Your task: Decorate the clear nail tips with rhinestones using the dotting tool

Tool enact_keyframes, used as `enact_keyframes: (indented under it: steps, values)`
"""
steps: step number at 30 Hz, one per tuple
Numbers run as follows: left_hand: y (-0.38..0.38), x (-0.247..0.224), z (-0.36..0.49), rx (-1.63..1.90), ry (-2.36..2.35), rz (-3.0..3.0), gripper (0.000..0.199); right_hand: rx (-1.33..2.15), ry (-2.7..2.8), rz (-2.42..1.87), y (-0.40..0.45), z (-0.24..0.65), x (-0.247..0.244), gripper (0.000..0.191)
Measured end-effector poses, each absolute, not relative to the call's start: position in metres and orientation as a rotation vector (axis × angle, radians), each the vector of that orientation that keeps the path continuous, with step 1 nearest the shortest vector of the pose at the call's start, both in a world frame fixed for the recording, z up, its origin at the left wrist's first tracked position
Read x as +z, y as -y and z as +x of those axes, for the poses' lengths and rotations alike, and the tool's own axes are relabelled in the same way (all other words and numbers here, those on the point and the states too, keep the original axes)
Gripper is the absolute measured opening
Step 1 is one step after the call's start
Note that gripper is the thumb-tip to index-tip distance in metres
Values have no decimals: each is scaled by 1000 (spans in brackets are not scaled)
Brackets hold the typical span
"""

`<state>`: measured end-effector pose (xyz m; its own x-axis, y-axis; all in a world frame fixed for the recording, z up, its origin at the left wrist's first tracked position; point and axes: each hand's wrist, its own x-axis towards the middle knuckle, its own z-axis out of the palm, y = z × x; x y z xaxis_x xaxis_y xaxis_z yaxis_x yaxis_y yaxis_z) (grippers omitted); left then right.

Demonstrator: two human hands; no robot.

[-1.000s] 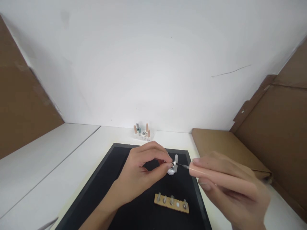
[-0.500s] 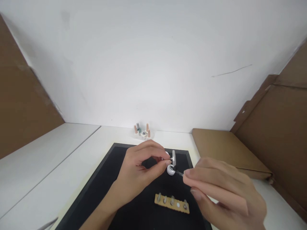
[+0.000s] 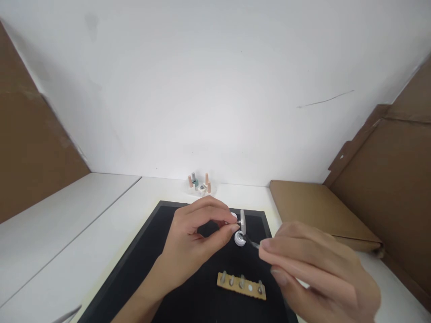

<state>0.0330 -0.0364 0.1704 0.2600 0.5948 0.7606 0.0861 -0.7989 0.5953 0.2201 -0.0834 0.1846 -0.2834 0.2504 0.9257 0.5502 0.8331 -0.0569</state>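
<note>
My left hand (image 3: 193, 240) pinches a short stick that carries a pale false nail tip (image 3: 243, 221), held upright over the black mat (image 3: 144, 269). My right hand (image 3: 316, 273) grips a thin brush (image 3: 252, 242) whose tip dips into a small round white pot (image 3: 239, 238) standing on the mat just below the nail tip. In front of both hands lies a tan wooden holder (image 3: 241, 285) with several grey nail tips standing in it and one white dot.
Several small nail polish bottles (image 3: 200, 183) stand at the back of the white table by the wall. A flat cardboard sheet (image 3: 316, 208) lies at the right, with more cardboard panels (image 3: 387, 179) leaning at both sides. A metal tool tip (image 3: 69, 314) shows at the bottom left.
My right hand has drawn back toward me and lowered, taking the brush tip from the nail tip down into the white pot. My left hand has lifted the nail tip slightly.
</note>
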Motion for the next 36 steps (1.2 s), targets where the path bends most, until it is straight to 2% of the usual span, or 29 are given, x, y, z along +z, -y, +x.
enact_keyframes:
  steps: [5,11,16,20,24,30,36]
  values:
    - [38,171,33,1545,-599,2115,17,-149,1933,-653,83,225,182,25]
    - [39,171,32,1548,-596,2126,19,-306,1894,-580,85,217,183,29]
    - [38,169,31,1525,-570,2153,17,-122,1842,-695,87,221,176,24]
    - [38,170,32,1508,-558,2164,16,-148,1839,-583,85,222,177,28]
    - [38,172,33,1486,-536,2192,17,-133,1845,-577,82,220,182,18]
    - [42,172,32,1440,-504,2224,20,-220,1889,-646,82,223,185,14]
    - [42,172,31,1401,-500,2243,20,-250,1872,-715,84,227,178,22]
